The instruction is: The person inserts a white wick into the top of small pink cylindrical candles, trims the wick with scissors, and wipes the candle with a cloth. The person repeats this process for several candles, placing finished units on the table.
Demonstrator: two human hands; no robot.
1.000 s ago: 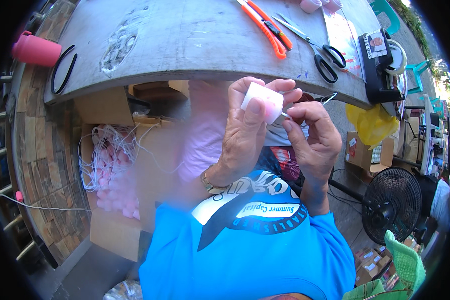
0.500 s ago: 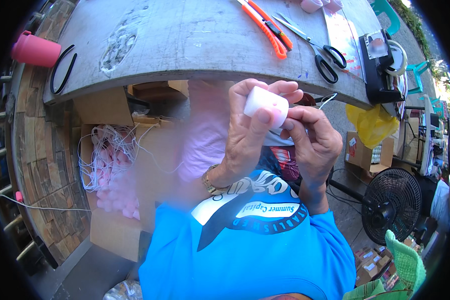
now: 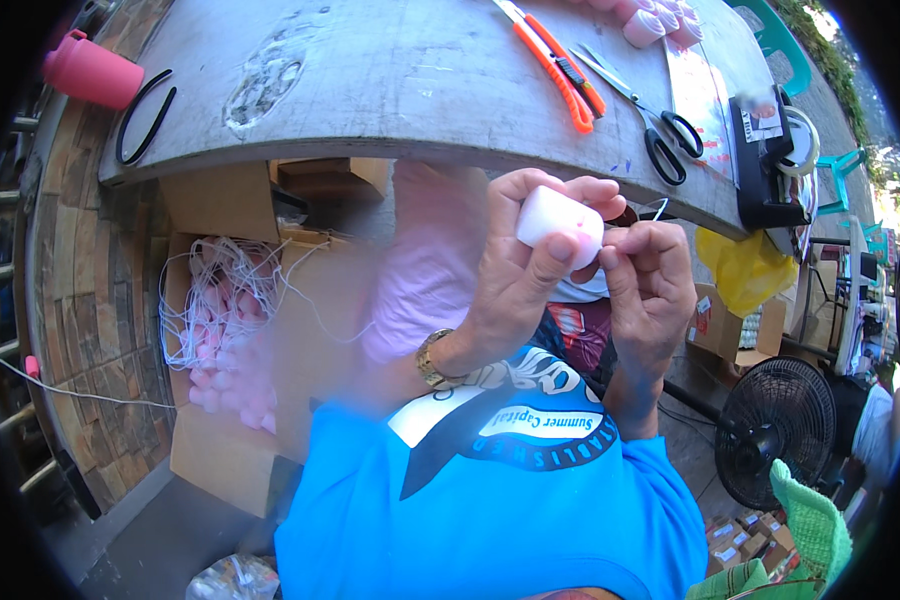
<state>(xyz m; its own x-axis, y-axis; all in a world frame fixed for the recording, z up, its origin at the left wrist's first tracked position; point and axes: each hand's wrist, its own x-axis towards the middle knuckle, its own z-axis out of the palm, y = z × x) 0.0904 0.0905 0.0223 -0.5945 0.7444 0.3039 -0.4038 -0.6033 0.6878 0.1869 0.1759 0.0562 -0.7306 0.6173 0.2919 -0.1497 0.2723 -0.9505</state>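
At frame centre, the left hand [image 3: 515,275] pinches a small white cylinder [image 3: 560,215] between thumb and fingers. The right hand [image 3: 655,285] pinches at its end; best kept steady, close. Scissors [image 3: 642,115] lie upper right.

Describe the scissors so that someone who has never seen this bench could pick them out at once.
Start at the long grey bench across the top of the view and follow it toward its right end. The scissors lie there, just right of the orange cutter and left of the black box. Bare metal blades and two black loop handles set them apart.
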